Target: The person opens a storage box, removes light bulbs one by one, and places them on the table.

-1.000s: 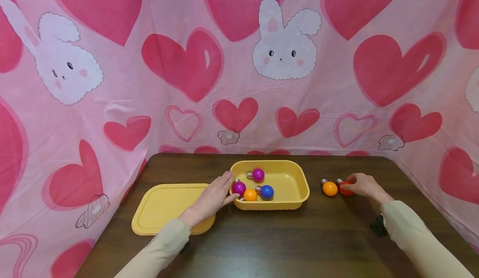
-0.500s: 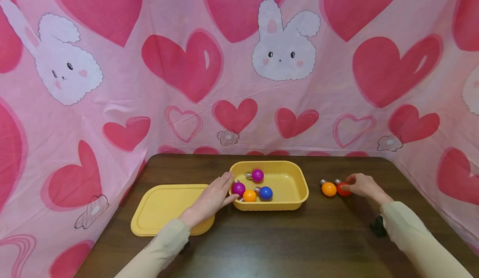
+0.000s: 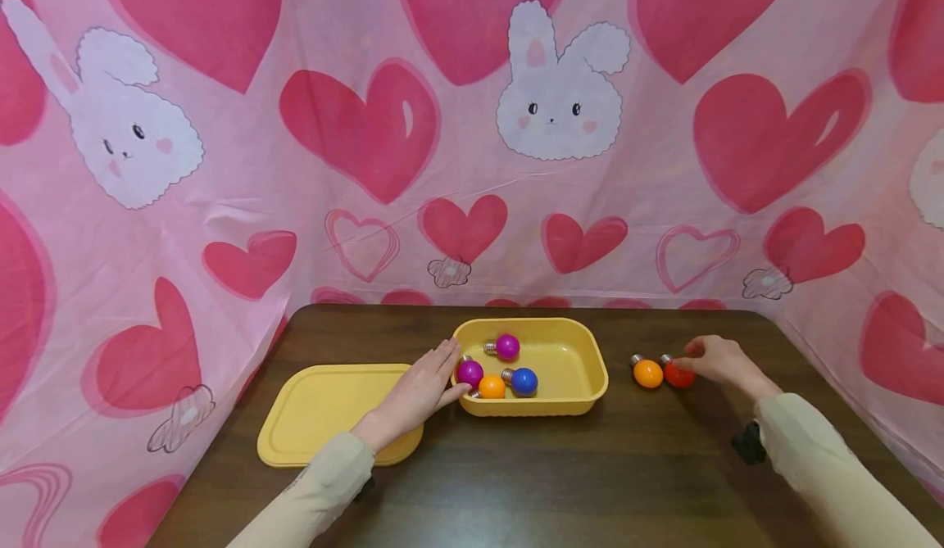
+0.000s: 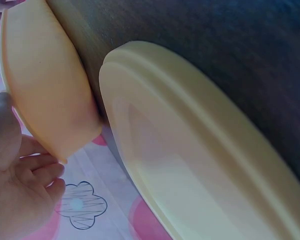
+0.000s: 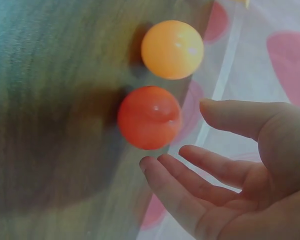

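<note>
My left hand (image 3: 415, 386) rests at the left end of a yellow plastic container (image 3: 571, 368), its fingers extended along the rim and its thumb at the near corner. Inside lie several light bulbs: purple ones, an orange one (image 3: 492, 387) and a blue one (image 3: 524, 381). To the right, a red light bulb (image 3: 679, 374) lies on the table beside another orange bulb (image 3: 648, 373). My right hand (image 3: 724, 362) hovers just over the red bulb; in the right wrist view a gap shows between the spread fingers (image 5: 170, 192) and the red bulb (image 5: 150, 118).
A yellow lid (image 3: 324, 409) lies on the dark wooden table (image 3: 560, 474), left of the container and partly under my left forearm in the head view. Pink cloth with hearts and rabbits (image 3: 560, 106) hangs around the table's back and sides.
My right hand has lifted slightly off the red bulb, which its fingers were touching before. My left hand stays at the container.
</note>
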Action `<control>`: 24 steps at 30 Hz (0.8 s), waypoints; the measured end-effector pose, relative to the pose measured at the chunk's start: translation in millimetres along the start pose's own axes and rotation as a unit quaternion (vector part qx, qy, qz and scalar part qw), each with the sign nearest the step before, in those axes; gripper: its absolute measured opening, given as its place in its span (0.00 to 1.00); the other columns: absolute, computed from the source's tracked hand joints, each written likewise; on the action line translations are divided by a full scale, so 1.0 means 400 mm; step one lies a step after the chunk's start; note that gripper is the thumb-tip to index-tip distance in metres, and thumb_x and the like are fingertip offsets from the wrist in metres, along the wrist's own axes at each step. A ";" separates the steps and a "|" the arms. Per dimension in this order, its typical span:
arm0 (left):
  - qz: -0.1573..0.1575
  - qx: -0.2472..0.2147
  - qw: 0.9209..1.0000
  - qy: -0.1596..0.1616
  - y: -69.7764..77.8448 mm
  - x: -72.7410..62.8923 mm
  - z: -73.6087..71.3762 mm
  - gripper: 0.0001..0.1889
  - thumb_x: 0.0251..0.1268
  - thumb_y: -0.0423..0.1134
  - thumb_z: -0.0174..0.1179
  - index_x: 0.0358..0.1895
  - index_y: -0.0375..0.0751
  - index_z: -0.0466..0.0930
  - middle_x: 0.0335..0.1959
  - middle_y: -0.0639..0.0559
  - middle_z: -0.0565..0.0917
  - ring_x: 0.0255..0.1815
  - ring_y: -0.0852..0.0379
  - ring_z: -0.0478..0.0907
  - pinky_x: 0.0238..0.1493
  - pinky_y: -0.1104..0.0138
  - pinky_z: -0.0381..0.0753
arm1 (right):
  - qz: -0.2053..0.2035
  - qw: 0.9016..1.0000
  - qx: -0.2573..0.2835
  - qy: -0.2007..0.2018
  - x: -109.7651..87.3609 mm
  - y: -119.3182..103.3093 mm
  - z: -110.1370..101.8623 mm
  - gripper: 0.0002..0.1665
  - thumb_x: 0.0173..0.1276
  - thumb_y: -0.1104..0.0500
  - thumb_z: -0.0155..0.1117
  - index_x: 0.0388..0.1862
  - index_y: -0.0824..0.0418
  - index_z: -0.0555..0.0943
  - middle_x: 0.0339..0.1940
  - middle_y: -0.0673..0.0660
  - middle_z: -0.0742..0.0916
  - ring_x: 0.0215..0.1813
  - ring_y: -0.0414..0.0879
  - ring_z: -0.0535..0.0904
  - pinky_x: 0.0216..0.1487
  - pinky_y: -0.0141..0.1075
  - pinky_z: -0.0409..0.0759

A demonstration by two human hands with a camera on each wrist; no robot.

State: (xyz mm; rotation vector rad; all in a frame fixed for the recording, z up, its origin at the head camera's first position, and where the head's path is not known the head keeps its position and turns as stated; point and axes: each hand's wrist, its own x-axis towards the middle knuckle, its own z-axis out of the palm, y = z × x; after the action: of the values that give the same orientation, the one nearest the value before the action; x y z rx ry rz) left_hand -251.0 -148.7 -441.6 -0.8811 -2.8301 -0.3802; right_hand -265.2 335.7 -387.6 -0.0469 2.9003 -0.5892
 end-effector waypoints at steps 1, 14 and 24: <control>0.000 -0.001 1.000 0.001 0.000 0.000 0.001 0.36 0.71 0.56 0.55 0.73 0.34 0.64 0.76 0.39 0.66 0.77 0.43 0.64 0.76 0.51 0.66 | -0.002 1.000 -0.002 0.006 -0.001 -0.002 -0.004 0.34 0.66 0.49 0.65 0.51 0.80 0.75 0.48 0.77 0.82 0.45 0.65 0.80 0.51 0.60 0.81; 0.001 -0.005 1.000 0.007 0.000 0.001 -0.002 0.36 0.71 0.54 0.57 0.72 0.33 0.65 0.75 0.37 0.67 0.76 0.42 0.65 0.76 0.50 0.65 | -0.052 0.998 -0.013 0.033 -0.005 -0.095 -0.028 0.32 0.68 0.48 0.64 0.54 0.77 0.76 0.51 0.76 0.83 0.50 0.66 0.81 0.54 0.60 0.81; 0.003 -0.001 1.000 0.003 0.000 0.002 -0.002 0.36 0.71 0.56 0.55 0.73 0.33 0.64 0.75 0.38 0.66 0.76 0.42 0.64 0.76 0.50 0.66 | -0.100 0.995 -0.009 0.027 0.006 -0.199 -0.003 0.30 0.67 0.49 0.66 0.54 0.74 0.78 0.52 0.73 0.85 0.52 0.65 0.81 0.56 0.58 0.82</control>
State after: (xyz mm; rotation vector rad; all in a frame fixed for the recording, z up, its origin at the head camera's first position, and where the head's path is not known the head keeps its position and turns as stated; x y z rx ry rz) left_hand -251.5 -148.5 -440.7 -0.8881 -2.8213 -0.3854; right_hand -268.1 262.4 -356.0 -0.3315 2.9751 -0.6054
